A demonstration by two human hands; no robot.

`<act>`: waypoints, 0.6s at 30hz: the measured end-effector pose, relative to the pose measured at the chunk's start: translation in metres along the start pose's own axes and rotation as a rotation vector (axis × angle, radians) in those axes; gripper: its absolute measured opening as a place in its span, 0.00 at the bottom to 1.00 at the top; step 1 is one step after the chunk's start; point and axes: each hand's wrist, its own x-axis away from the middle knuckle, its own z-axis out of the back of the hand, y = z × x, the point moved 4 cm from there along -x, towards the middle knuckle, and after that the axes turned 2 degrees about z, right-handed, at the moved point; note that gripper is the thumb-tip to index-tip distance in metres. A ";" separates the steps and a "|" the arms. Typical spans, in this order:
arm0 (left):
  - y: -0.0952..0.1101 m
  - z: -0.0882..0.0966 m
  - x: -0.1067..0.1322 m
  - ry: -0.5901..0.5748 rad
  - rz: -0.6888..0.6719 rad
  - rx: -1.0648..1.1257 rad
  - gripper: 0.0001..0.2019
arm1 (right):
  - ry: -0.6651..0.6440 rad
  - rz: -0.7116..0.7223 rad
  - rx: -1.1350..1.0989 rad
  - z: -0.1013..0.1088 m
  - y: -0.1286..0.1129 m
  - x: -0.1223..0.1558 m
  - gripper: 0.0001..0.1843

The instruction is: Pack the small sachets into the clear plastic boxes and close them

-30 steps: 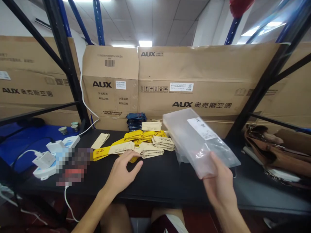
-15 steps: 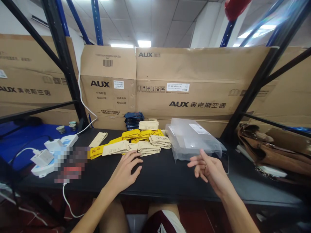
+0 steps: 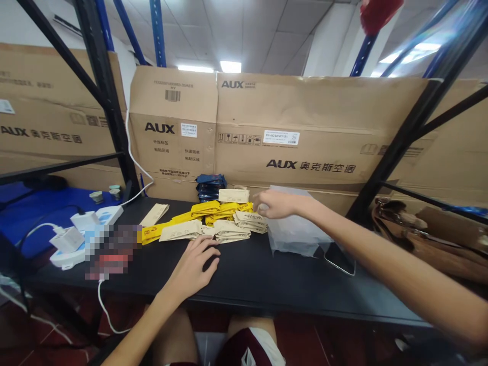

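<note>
Two hands, both empty: the left hand [image 3: 194, 264], grip wide, rests beside the packets [image 3: 229, 226]; the right hand [image 3: 278, 203], grip narrow, hovers above one plastic bag [image 3: 293, 234].

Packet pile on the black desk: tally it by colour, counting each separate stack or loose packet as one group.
Tan kraft-paper packet groups: 5
Bright yellow packet heap: 1
Dark blue packet stack: 1
Total: 7 groups; the packets overlap too much to count singly.
</note>
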 end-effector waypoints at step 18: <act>-0.003 -0.005 0.002 -0.034 0.079 0.001 0.09 | -0.138 -0.144 0.055 -0.021 0.065 -0.065 0.05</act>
